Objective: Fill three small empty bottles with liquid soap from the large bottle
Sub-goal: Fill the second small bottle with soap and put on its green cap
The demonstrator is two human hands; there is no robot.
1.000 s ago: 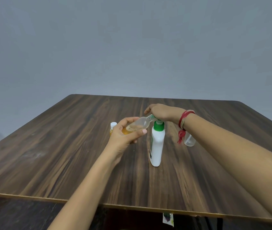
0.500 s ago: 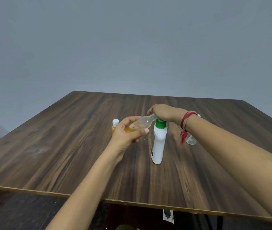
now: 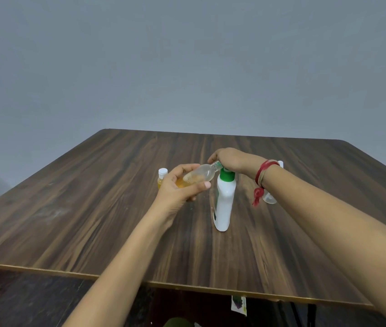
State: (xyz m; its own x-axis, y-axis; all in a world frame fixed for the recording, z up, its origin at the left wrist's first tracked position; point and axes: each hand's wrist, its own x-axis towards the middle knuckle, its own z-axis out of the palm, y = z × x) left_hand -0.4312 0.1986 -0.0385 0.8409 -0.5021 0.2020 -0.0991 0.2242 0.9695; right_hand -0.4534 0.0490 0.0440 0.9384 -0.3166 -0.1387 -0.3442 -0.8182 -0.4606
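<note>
A large white bottle with a green pump stands upright mid-table. My right hand lies curled over the pump head and hides it. My left hand grips a small clear bottle, tilted with its neck at the pump's spout; orange soap sits in its lower end. Behind my left hand stands another small bottle with a white cap and orange soap inside. A third small clear bottle is mostly hidden behind my right forearm and looks empty.
Everything sits on a dark wooden table, whose near edge runs across the bottom of the view. A plain grey wall rises behind it. Red thread is tied round my right wrist.
Both hands keep their hold on the small bottle and the pump. Only the view has shifted slightly; the third bottle's top now shows above my right wrist.
</note>
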